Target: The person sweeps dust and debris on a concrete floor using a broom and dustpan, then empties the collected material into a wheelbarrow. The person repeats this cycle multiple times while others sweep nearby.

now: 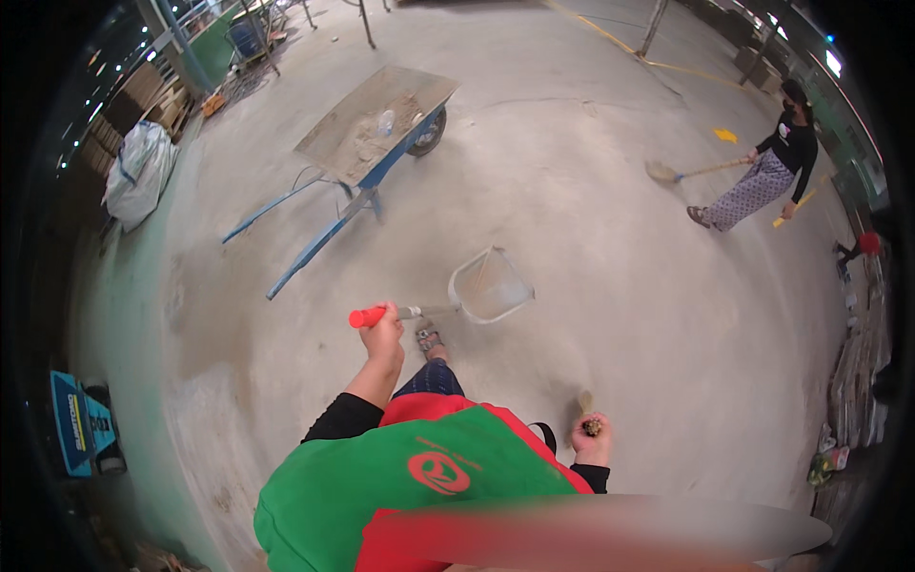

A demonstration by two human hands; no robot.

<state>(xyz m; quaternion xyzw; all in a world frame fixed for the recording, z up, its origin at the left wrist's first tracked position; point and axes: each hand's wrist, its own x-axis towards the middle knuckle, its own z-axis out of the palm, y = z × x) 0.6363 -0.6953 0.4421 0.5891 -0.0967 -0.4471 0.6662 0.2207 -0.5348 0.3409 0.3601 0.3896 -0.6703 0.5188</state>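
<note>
My left hand (383, 336) is closed round the red-ended handle (366, 317) of a long-handled dustpan. The pale grey dustpan (519, 297) rests on the floor ahead of me, with some dusty material inside it. Low on the right, my right hand (597, 440) grips a broom by its handle, a bundle of thin stalks seen end-on. Part of the broom (584, 400) shows just past the fingers; most of it is hidden below the hand. The broom is apart from the dustpan.
A blue wheelbarrow (379, 175) holding sandy debris and a clear bottle stands ahead to the left. At the far right a person (786, 157) sweeps with another broom (665, 173). A white sack (141, 173) and a blue machine (80, 424) line the left side.
</note>
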